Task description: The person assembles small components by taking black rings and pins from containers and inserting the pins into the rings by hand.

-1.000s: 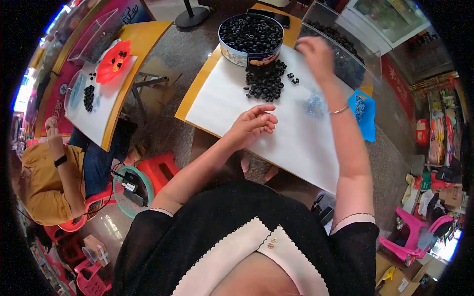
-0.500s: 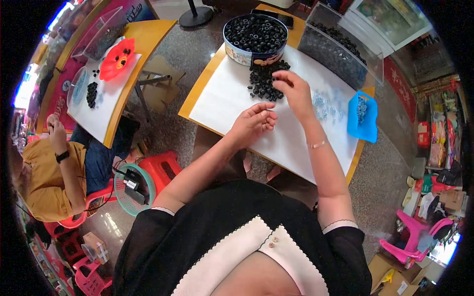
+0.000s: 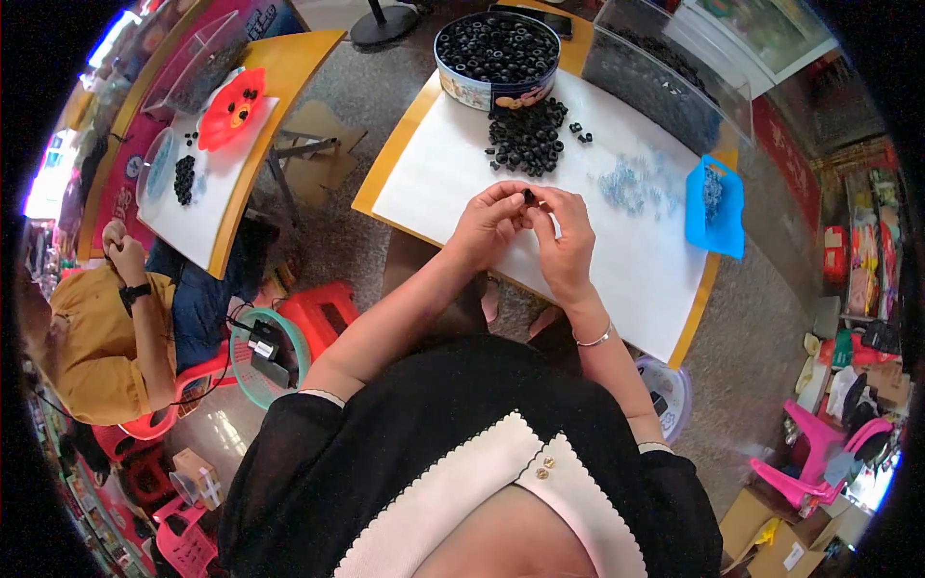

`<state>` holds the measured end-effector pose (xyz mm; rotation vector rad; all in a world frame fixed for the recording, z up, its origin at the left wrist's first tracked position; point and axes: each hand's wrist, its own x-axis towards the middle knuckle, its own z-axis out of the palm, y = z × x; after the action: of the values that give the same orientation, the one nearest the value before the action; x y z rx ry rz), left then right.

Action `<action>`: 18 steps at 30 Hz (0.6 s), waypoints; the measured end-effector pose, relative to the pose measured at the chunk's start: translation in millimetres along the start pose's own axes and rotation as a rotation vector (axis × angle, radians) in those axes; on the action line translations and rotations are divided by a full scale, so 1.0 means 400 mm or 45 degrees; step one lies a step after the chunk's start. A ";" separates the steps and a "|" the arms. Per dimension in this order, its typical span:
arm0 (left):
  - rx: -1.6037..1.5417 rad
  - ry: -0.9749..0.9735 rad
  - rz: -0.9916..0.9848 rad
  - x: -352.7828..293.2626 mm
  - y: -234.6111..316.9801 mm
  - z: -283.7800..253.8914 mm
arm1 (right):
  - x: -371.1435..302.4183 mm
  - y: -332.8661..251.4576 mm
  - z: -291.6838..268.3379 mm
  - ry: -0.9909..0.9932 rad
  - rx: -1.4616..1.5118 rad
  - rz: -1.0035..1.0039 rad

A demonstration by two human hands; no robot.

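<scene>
My left hand (image 3: 482,225) and my right hand (image 3: 567,236) meet above the near part of the white table sheet (image 3: 424,183). Between their fingertips is a small black piece (image 3: 528,197), pinched from both sides; fingers partly hide it. Just beyond lies a heap of small black ring-like pieces (image 3: 525,140), with a few more lying apart at its right. Behind the heap stands a round tin (image 3: 467,91) filled with the same kind of pieces. Tiny pale blue pieces (image 3: 636,185) are scattered to the right, and a blue tray (image 3: 725,226) by the table edge holds more.
A clear plastic bin (image 3: 655,91) with dark pieces stands at the back right. Left, a second table (image 3: 289,72) carries a red dish (image 3: 220,130) and more black pieces; a person in a yellow top (image 3: 111,337) sits there. A green basket (image 3: 297,332) stands beside me.
My right hand has moved from the heap toward me to meet my left, which has risen slightly. A black piece now shows between their fingertips. Some pieces now show apart right of the heap.
</scene>
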<state>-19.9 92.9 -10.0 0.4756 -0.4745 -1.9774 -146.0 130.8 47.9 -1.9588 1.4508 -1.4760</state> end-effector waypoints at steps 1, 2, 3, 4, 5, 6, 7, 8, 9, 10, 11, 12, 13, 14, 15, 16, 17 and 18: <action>0.002 -0.003 -0.004 0.000 0.000 -0.003 | -0.005 -0.006 -0.005 -0.005 0.116 0.099; 0.025 -0.022 -0.014 0.000 -0.002 -0.005 | -0.009 -0.006 -0.011 0.000 0.113 0.101; 0.047 -0.042 -0.025 0.000 -0.004 -0.007 | -0.015 -0.003 -0.018 0.032 0.204 0.215; 0.045 -0.052 -0.037 0.001 -0.004 -0.002 | -0.021 0.001 -0.026 0.070 0.290 0.331; 0.045 -0.019 -0.062 0.000 -0.003 0.003 | -0.029 0.006 -0.034 0.082 0.276 0.336; 0.043 0.011 -0.090 -0.001 -0.001 0.008 | -0.039 0.012 -0.042 0.087 0.245 0.334; 0.061 0.023 -0.094 -0.005 0.005 0.008 | -0.050 0.022 -0.055 0.090 0.208 0.331; 0.076 0.032 -0.100 -0.009 0.011 0.005 | -0.062 0.034 -0.071 0.103 0.181 0.337; 0.031 -0.002 -0.088 -0.007 0.011 -0.011 | -0.076 0.047 -0.085 0.091 0.021 0.227; 0.016 0.005 -0.086 -0.008 0.012 -0.009 | -0.090 0.060 -0.100 0.074 -0.138 0.120; 0.007 -0.023 -0.101 -0.008 0.016 -0.015 | -0.101 0.077 -0.115 0.121 -0.214 0.152; -0.001 -0.048 -0.116 -0.005 0.016 -0.018 | -0.105 0.092 -0.139 0.129 -0.230 0.158; -0.006 -0.053 -0.127 -0.004 0.014 -0.019 | -0.105 0.106 -0.162 0.161 -0.384 0.183; -0.002 -0.069 -0.099 -0.001 0.011 -0.019 | -0.105 0.121 -0.184 0.193 -0.536 0.208; 0.003 -0.084 -0.068 0.001 0.010 -0.019 | -0.100 0.139 -0.199 0.220 -0.592 0.213; 0.000 -0.087 -0.077 0.004 0.008 -0.018 | -0.092 0.151 -0.210 0.223 -0.601 0.219; -0.003 -0.113 -0.071 0.005 0.008 -0.017 | -0.083 0.160 -0.218 0.206 -0.641 0.246; -0.005 -0.138 -0.063 0.005 0.007 -0.015 | -0.074 0.169 -0.221 0.188 -0.679 0.271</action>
<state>-15.5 89.3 -13.7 0.3822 -0.5307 -2.0587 -255.9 153.0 21.6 -1.9079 2.2254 -1.2491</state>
